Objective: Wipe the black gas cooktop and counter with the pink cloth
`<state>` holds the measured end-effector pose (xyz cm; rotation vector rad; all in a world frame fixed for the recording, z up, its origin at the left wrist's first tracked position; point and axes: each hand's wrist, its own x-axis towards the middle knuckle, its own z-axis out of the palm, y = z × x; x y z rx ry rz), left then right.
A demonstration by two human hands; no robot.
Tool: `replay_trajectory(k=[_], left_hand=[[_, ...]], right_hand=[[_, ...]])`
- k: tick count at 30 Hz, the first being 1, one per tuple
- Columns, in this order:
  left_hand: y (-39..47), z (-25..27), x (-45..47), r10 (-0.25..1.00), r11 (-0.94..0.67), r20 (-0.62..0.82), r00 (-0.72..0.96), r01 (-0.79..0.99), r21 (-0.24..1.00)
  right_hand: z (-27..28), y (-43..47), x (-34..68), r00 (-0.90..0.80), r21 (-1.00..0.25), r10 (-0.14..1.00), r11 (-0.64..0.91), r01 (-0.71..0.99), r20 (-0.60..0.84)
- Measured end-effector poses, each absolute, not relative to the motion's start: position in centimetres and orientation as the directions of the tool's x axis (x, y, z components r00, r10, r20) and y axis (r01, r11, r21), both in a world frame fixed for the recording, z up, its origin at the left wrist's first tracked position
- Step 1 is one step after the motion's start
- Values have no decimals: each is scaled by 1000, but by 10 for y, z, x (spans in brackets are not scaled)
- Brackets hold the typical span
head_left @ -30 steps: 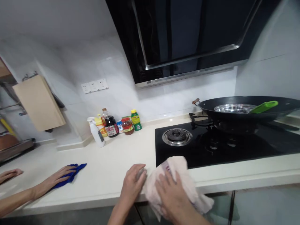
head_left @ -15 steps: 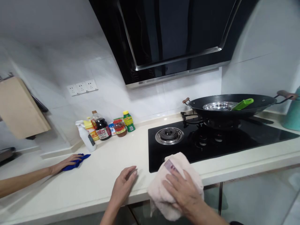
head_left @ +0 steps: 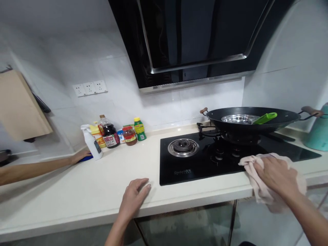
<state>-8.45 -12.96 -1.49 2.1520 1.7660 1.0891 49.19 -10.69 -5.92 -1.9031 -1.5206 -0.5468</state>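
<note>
My right hand (head_left: 278,176) presses a pale pink towel (head_left: 263,191) onto the front right part of the black gas hob (head_left: 174,174). Part of the towel hangs over the counter's front edge. Left of the hob, my left hand (head_left: 134,198) rests on the white countertop (head_left: 107,184) near the front edge, thumb apart from the loosely bent fingers, holding nothing. Another person's hand (head_left: 80,156) is at far left with a blue cloth (head_left: 86,158), mostly hidden, beside a white spray bottle (head_left: 92,143).
A large black wok (head_left: 276,124) stands on the right burner, with a metal strainer (head_left: 238,119) and a green handle (head_left: 266,118) inside. Bottles and a red-lidded jar (head_left: 129,136) line the wall. A range hood (head_left: 194,37) hangs above; a teal container (head_left: 317,133) stands at right.
My right hand has slid the towel rightward along the front of the hob. My left hand stays nearly in place. The other person's hand has moved back towards the wall, behind the spray bottle.
</note>
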Motion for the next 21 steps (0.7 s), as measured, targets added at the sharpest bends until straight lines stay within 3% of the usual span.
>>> replay_trajectory(k=[2,4,10,16,21], left_hand=[[-130,-15,-84,904,-288,425,45,800,527],[-131,-15,-83,903,-285,429,42,806,520],[-133,-15,-81,882,-314,467,60,814,488],[-135,-16,-80,872,-333,482,83,822,462],[-133,-19,-82,864,-341,496,83,820,459]], right_hand=[[-43,-98,477,337,-220,738,-256,941,585],[-31,-95,446,324,-193,796,-261,946,512],[-18,-117,312,-13,-199,921,98,975,389],[-4,-120,190,-492,-215,792,584,783,361],[10,-64,148,-677,-159,676,732,662,291]])
